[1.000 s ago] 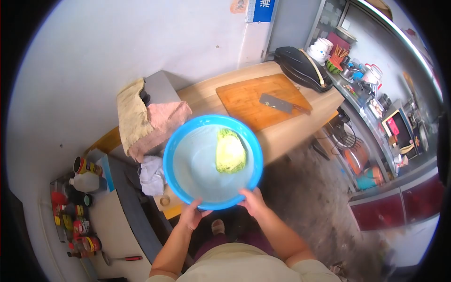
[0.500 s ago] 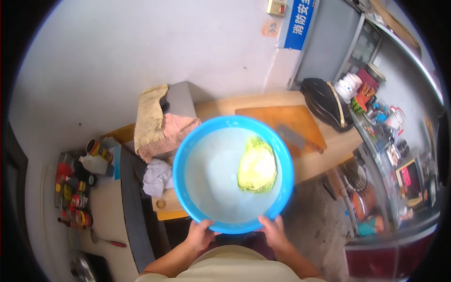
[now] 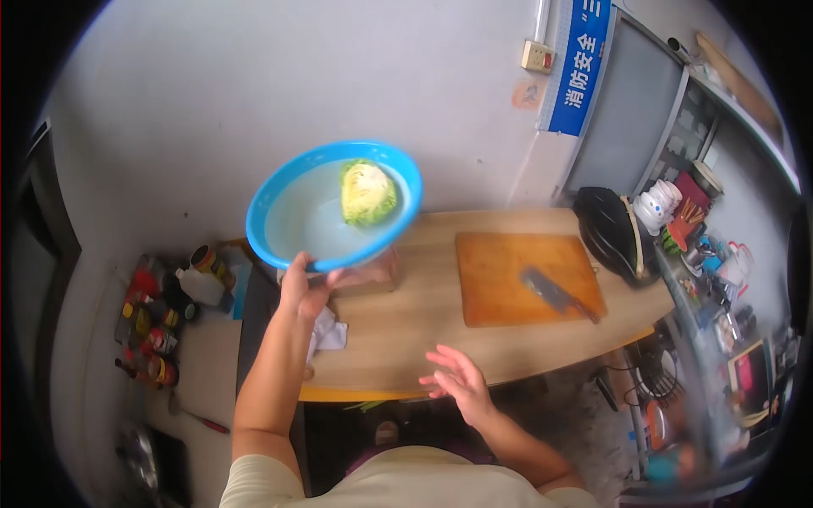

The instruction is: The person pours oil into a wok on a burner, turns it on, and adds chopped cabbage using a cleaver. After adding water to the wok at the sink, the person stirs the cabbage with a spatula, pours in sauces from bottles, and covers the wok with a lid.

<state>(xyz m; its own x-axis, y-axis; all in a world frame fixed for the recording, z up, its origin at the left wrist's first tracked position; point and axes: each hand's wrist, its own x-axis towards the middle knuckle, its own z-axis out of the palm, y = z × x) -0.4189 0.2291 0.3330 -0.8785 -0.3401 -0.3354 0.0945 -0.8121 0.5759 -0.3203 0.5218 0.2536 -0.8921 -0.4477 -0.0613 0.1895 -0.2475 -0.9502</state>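
Observation:
My left hand (image 3: 306, 286) grips the near rim of a blue colander (image 3: 275, 193), thumb on top, and holds it up at the left with a slight tilt. Inside, toward its right wall, sits a piece of pale green cabbage (image 3: 367, 195). My right hand (image 3: 458, 383) is open and holds nothing, its fingers spread above the front edge of the wooden table (image 3: 398, 330). Beyond that hand, a wooden cutting board (image 3: 495, 275) lies on the table, with a cleaver (image 3: 550, 292) resting on it.
A black bag-like object (image 3: 611, 227) rests at the table's right end. Several bottles and jars (image 3: 157, 322) crowd the left counter (image 3: 199, 372), near a red-handled ladle (image 3: 203, 416). A white cloth (image 3: 331, 330) lies at the table's left. Cluttered shelves (image 3: 720, 279) line the right side.
The colander with the cabbage has moved up and left, away from my body. My right hand has let go of its rim. The cutting board and cleaver are now uncovered.

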